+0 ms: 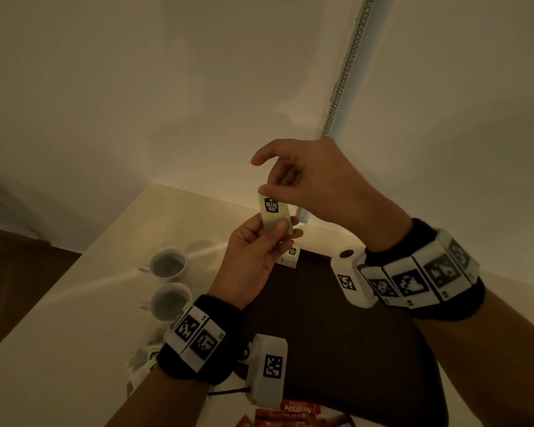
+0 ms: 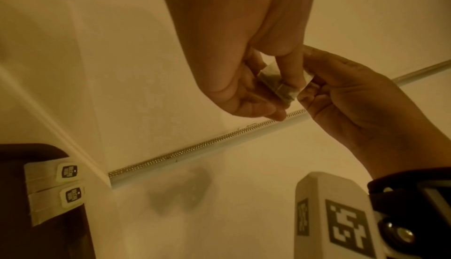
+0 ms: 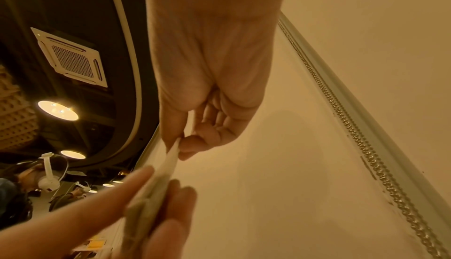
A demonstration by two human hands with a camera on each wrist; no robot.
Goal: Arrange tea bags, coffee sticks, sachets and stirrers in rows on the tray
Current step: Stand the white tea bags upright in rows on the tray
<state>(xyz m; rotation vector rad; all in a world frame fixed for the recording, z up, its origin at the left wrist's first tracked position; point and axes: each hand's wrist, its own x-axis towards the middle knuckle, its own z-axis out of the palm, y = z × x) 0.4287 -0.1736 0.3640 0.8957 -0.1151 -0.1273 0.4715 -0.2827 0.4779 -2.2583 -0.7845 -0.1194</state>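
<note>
Above tray (image 1: 336, 318), both hands pinch tea bag (image 1: 274, 214) (upright).

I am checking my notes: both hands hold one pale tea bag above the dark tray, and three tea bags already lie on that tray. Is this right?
Not quite: the left wrist view shows two tea bags on the dark tray, not three. The rest holds: left hand and right hand hold the pale tea bag above it.

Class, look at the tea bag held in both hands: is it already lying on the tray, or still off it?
Off it. The tea bag is held in the air between the left hand and right hand, above the dark tray.
</note>
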